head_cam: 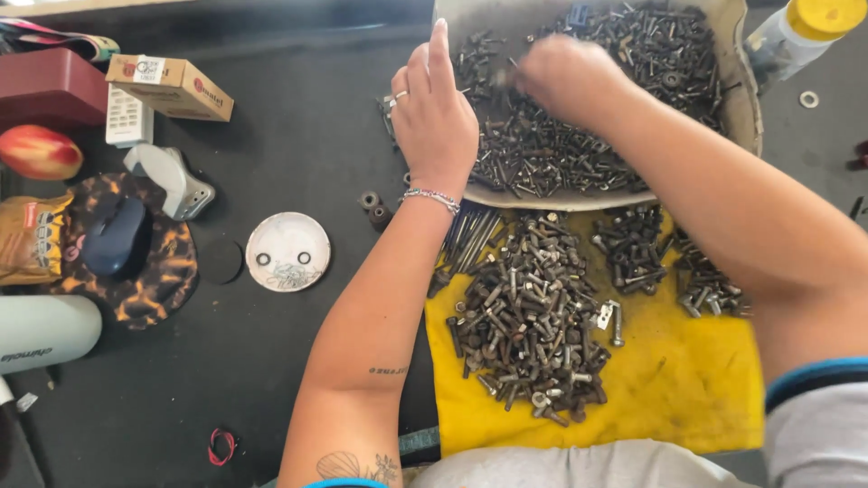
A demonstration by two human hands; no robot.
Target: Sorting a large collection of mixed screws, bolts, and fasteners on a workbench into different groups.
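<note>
The person leans over a dark table, both bare arms stretched toward a shallow beige tray at the far edge, heaped with dark bolts and screws. The left hand rests at the tray's near left rim, its index finger straight up and pointing away, the other fingers curled loosely; it wears a ring and a beaded bracelet, and I cannot tell whether anything sits inside the curl. The right hand is down in the tray's left half, among the fasteners; it is blurred, fingers bunched together, so whether it pinches a bolt cannot be told.

Just in front of the tray, at the table's near edge, lies a yellow cloth. A large pile of grey bolts sits on its left half, a bundle of long thin screws at its far left corner, partly under the left wrist, and two smaller dark heaps along its far edge toward the right.

Left of the cloth lies a round white lid holding two washers. Toward the table's left edge are a blue mouse on a mottled orange pad, a cardboard box and a red-yellow fruit. A yellow-capped bottle stands at the far right corner.
</note>
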